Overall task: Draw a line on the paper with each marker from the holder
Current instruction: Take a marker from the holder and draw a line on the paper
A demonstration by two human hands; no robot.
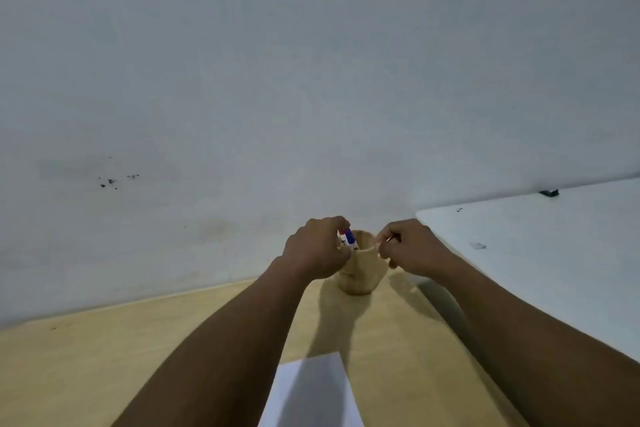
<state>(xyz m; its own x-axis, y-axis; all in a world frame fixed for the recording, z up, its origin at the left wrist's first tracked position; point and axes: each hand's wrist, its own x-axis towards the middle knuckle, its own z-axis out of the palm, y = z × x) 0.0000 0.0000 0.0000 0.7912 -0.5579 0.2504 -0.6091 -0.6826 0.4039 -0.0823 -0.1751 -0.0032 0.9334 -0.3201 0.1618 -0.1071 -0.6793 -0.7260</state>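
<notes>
A tan wooden holder stands on the light wooden table near the wall. My left hand is closed around markers with white, red and blue bodies at the holder's left rim. On the right side of the rim my right hand pinches the edge with curled fingers. A white sheet of paper lies on the table near me, between my forearms, partly in shadow.
A pale wall rises right behind the holder. A white surface sits to the right, higher than the table, with a small dark object at its far edge.
</notes>
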